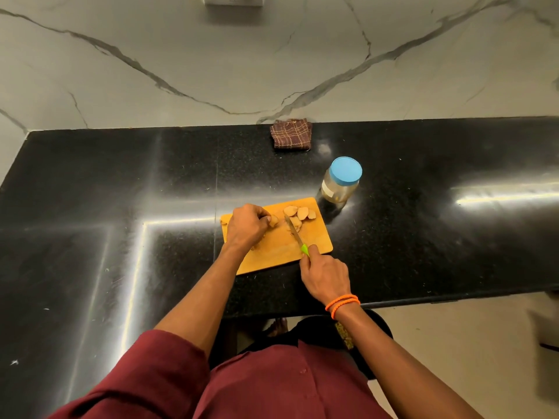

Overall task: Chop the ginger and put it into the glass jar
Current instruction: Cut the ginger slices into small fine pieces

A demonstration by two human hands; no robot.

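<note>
A black counter point(121, 192) is carrying a wooden cutting board point(278, 255), a blue-lidded glass jar point(340, 184) just beside it, and a folded checked cloth point(292, 133) lying by the wall.

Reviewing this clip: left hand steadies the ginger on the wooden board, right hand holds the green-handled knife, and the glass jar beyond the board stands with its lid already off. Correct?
Not quite. The head view shows the glass jar beyond the wooden board with its blue lid on. The rest stands: the left hand steadies the ginger, the right hand holds the green-handled knife.

Cutting board point(281, 252) on counter point(121, 192); ginger slices point(298, 213) at board's far end; jar point(340, 182) behind-right of board; folded cloth point(291, 133) farther back.
</note>
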